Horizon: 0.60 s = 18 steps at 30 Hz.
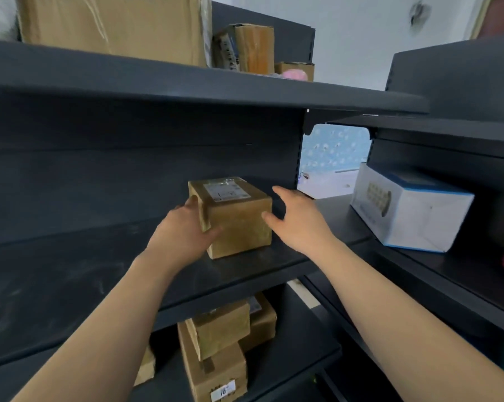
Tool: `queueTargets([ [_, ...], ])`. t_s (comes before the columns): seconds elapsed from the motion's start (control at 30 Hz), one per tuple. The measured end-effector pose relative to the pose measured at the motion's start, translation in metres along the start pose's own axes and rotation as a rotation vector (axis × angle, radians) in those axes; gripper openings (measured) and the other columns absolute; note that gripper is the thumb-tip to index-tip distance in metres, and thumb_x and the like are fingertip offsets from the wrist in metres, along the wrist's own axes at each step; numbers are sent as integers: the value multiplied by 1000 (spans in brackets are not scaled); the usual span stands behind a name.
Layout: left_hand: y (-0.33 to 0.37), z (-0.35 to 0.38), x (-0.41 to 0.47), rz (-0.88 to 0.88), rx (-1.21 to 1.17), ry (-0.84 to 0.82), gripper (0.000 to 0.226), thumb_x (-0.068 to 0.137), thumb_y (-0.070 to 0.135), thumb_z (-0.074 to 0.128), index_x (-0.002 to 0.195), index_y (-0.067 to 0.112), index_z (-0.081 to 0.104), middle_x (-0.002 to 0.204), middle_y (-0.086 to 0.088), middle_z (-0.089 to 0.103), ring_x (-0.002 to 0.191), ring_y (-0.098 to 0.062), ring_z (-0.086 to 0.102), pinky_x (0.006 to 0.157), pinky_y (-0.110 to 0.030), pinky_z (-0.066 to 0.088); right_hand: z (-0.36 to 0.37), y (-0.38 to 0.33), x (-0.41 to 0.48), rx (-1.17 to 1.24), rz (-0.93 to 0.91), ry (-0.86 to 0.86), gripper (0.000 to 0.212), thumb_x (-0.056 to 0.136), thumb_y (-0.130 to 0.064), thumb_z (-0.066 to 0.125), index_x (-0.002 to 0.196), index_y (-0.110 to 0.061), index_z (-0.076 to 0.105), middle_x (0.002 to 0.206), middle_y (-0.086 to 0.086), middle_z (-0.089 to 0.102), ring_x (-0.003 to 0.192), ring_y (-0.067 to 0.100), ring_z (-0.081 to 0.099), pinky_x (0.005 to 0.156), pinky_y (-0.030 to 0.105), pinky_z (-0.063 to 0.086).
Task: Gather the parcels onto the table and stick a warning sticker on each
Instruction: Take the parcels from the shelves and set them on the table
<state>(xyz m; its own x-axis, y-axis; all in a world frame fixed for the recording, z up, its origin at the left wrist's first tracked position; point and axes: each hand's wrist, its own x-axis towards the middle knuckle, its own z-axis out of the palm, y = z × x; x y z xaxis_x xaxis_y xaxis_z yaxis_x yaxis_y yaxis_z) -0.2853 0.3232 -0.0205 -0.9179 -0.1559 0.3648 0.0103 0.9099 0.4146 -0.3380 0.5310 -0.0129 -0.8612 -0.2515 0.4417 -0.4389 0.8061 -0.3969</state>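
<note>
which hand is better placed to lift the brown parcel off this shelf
Left. The left hand grips the parcel at its left side, thumb across the front; the right hand is open by the right edge, not yet holding it.

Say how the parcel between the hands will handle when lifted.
The brown parcel probably stays stiff: its cardboard faces look flat and square. Squat and flat-bottomed, it seems unlikely to tip or roll. Its glossy taped top may be slippery.

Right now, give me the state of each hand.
Left hand: grips the brown parcel at its left edge.
Right hand: open, holding nothing, beside that parcel.
</note>
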Motion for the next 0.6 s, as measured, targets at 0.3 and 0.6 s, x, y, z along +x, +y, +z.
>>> queueTargets([
  [0.3, -17, 30, 42, -23, -176, -138, 68, 82, 43, 67, 134, 11, 37, 120, -5, 59, 104, -20, 58, 77, -25, 44, 37, 2, 37, 168, 53, -114, 70, 89, -40, 61, 149, -23, 29, 143, 4, 45, 123, 22, 49, 104, 36, 41],
  [0.6, 6, 26, -2, 109, -321, -76, 61, 77, 41, 72, 129, 27, 44, 113, 12, 59, 95, -6, 56, 70, -17, 42, 1, 6, -27, 183, 14, 99, 63, 83, -36, 69, 140, -23, 46, 133, 1, 56, 118, 16, 53, 101, 33, 44],
])
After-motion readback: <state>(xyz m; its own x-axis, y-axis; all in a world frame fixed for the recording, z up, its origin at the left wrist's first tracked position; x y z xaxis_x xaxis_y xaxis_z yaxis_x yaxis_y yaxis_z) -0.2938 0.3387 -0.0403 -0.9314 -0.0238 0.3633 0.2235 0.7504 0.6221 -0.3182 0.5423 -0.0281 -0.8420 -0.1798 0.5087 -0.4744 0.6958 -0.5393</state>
